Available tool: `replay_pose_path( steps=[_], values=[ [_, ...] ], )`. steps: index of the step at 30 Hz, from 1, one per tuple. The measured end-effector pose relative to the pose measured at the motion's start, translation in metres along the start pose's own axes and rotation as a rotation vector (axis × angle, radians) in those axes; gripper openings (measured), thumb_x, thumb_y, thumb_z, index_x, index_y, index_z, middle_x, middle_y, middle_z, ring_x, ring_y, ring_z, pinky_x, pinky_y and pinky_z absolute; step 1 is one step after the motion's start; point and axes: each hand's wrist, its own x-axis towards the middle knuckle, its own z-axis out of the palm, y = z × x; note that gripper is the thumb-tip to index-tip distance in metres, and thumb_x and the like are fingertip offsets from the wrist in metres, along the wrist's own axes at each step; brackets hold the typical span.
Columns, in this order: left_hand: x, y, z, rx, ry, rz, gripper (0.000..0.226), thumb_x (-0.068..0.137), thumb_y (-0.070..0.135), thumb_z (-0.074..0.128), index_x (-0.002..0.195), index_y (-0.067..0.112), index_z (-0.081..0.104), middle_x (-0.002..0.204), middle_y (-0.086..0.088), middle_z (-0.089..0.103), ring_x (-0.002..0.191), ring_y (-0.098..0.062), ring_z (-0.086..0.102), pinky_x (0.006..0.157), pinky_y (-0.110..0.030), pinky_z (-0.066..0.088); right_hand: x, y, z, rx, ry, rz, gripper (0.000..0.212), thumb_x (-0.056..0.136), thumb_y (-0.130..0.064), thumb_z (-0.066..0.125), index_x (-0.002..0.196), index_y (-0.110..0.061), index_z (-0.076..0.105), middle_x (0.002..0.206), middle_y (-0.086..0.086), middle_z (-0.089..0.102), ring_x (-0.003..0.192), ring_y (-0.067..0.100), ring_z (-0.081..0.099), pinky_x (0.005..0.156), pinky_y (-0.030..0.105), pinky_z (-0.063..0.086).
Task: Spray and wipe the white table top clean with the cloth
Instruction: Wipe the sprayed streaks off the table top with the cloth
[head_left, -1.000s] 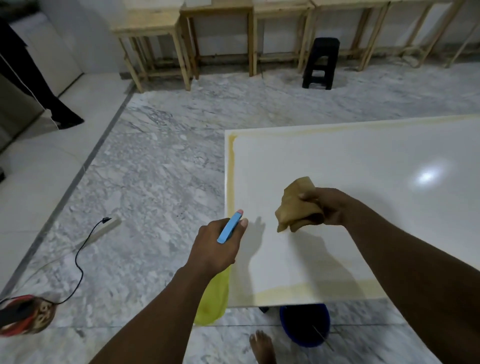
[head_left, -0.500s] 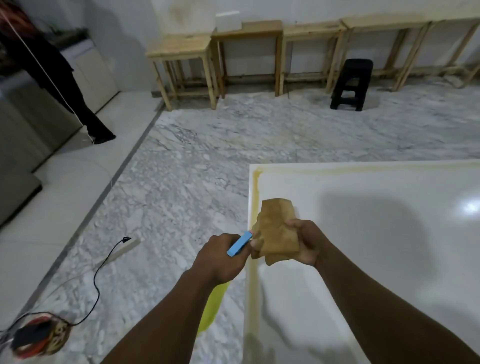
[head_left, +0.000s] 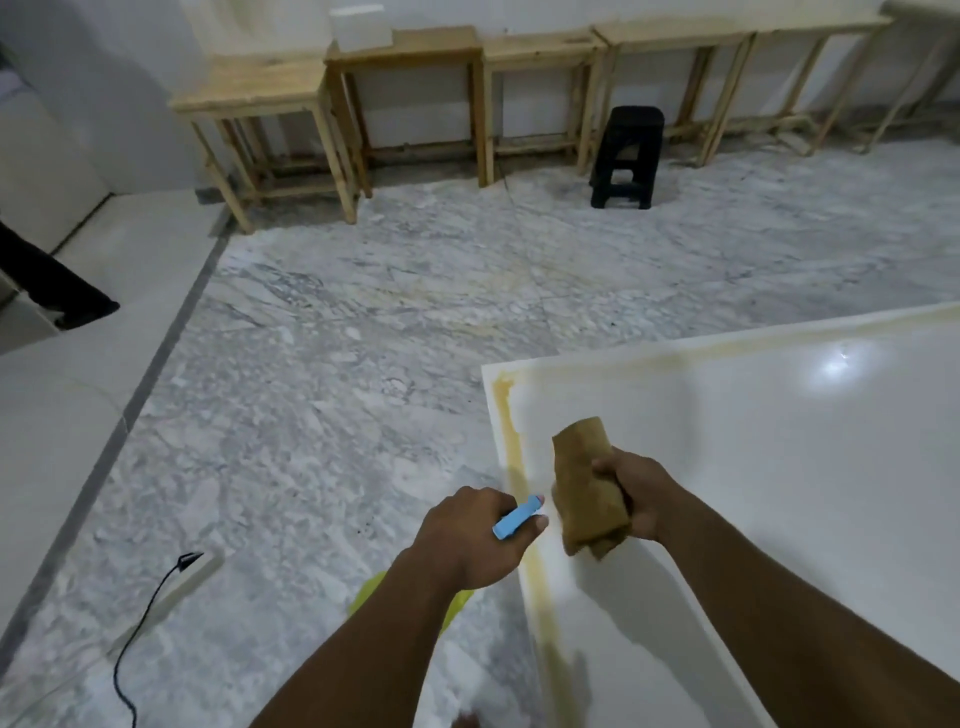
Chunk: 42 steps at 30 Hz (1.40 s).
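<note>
The right hand (head_left: 636, 493) grips the folded tan cloth (head_left: 587, 488) just above the near-left corner of the white table top (head_left: 753, 467), its long axis running near to far. Just left, the left hand (head_left: 475, 535) is wrapped around the spray bottle (head_left: 517, 517), nozzle aimed right at the stained yellow edge (head_left: 511, 441). Nothing lies between them.

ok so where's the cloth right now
In the head view the brown cloth is bunched in the right hand, held over the near-left corner of the white table top, just right of the left hand with the spray bottle.
</note>
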Motion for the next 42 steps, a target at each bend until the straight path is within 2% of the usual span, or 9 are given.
replay_pose_path(
  steps=[3, 7, 10, 12, 14, 17, 23, 33, 42],
  values=[
    [0.016, -0.03, -0.01, -0.062, 0.056, 0.036, 0.057, 0.103, 0.062, 0.056, 0.062, 0.024, 0.044, 0.057, 0.005, 0.047, 0.053, -0.013, 0.047, 0.053, -0.028, 0.032, 0.028, -0.039, 0.026, -0.362, 0.172, -0.151, 0.033, 0.091, -0.004, 0.043, 0.118, -0.007, 0.061, 0.114, 0.023, 0.065, 0.104, 0.04, 0.063, 0.088, 0.049, 0.054],
    [0.037, -0.074, -0.018, -0.173, 0.121, 0.01, 0.058, 0.105, 0.058, 0.057, 0.059, 0.026, 0.042, 0.05, 0.006, 0.042, 0.046, -0.012, 0.041, 0.051, -0.025, 0.031, 0.081, -0.086, 0.071, -0.834, 0.328, -0.37, 0.029, 0.093, -0.013, 0.039, 0.115, -0.009, 0.057, 0.109, 0.015, 0.062, 0.095, 0.033, 0.057, 0.063, 0.031, 0.04],
    [0.048, -0.103, -0.016, -0.249, 0.138, -0.004, 0.059, 0.103, 0.06, 0.059, 0.057, 0.028, 0.042, 0.046, 0.009, 0.043, 0.045, -0.011, 0.041, 0.052, -0.025, 0.032, 0.124, -0.098, 0.111, -1.005, 0.306, -0.45, 0.037, 0.097, -0.02, 0.041, 0.134, -0.017, 0.047, 0.124, 0.015, 0.057, 0.092, 0.028, 0.052, 0.056, 0.027, 0.037],
    [0.052, -0.118, -0.014, -0.293, 0.141, 0.003, 0.058, 0.102, 0.062, 0.059, 0.057, 0.028, 0.042, 0.047, 0.011, 0.045, 0.047, -0.011, 0.041, 0.052, -0.025, 0.032, 0.156, -0.094, 0.132, -1.16, 0.216, -0.367, 0.053, 0.1, -0.035, 0.04, 0.15, -0.02, 0.032, 0.148, 0.015, 0.043, 0.122, 0.033, 0.049, 0.085, 0.034, 0.046],
    [0.055, -0.134, -0.013, -0.33, 0.142, 0.016, 0.058, 0.1, 0.065, 0.058, 0.059, 0.028, 0.042, 0.049, 0.011, 0.046, 0.048, -0.012, 0.041, 0.054, -0.026, 0.033, 0.182, -0.086, 0.144, -1.365, 0.244, -0.34, 0.064, 0.099, -0.049, 0.034, 0.155, -0.019, 0.024, 0.163, 0.01, 0.022, 0.148, 0.033, 0.021, 0.115, 0.047, 0.028],
    [0.062, -0.154, -0.011, -0.372, 0.152, 0.033, 0.054, 0.098, 0.068, 0.056, 0.06, 0.032, 0.045, 0.052, 0.01, 0.046, 0.05, -0.012, 0.041, 0.055, -0.029, 0.033, 0.206, -0.074, 0.143, -1.545, 0.316, -0.545, 0.056, 0.101, -0.041, 0.028, 0.154, -0.02, 0.026, 0.165, 0.005, 0.015, 0.152, 0.029, 0.008, 0.12, 0.052, 0.016],
    [0.083, -0.169, 0.001, -0.351, 0.13, 0.031, 0.052, 0.094, 0.073, 0.052, 0.061, 0.032, 0.048, 0.054, 0.012, 0.051, 0.05, -0.011, 0.042, 0.054, -0.029, 0.032, 0.23, -0.041, 0.129, -1.6, 0.384, -0.708, 0.057, 0.105, -0.045, 0.014, 0.159, -0.028, 0.006, 0.167, -0.003, 0.0, 0.154, 0.02, -0.004, 0.124, 0.046, 0.002],
    [0.086, -0.163, 0.029, -0.298, 0.083, 0.022, 0.058, 0.095, 0.07, 0.056, 0.061, 0.025, 0.046, 0.047, 0.006, 0.046, 0.049, -0.027, 0.059, 0.054, -0.051, 0.052, 0.198, 0.013, 0.135, -1.487, 0.486, -0.695, 0.058, 0.103, -0.043, 0.019, 0.158, -0.029, 0.008, 0.167, -0.002, -0.002, 0.154, 0.021, -0.005, 0.123, 0.048, 0.0],
    [0.039, -0.125, 0.053, -0.202, 0.027, -0.001, 0.061, 0.095, 0.072, 0.05, 0.07, 0.017, 0.058, 0.064, -0.006, 0.07, 0.057, -0.029, 0.072, 0.063, -0.056, 0.061, 0.128, 0.096, 0.11, -1.512, 0.531, -0.689, 0.065, 0.097, -0.043, 0.017, 0.159, -0.025, 0.007, 0.167, 0.002, -0.003, 0.154, 0.025, -0.006, 0.123, 0.053, 0.006]
  ],
)
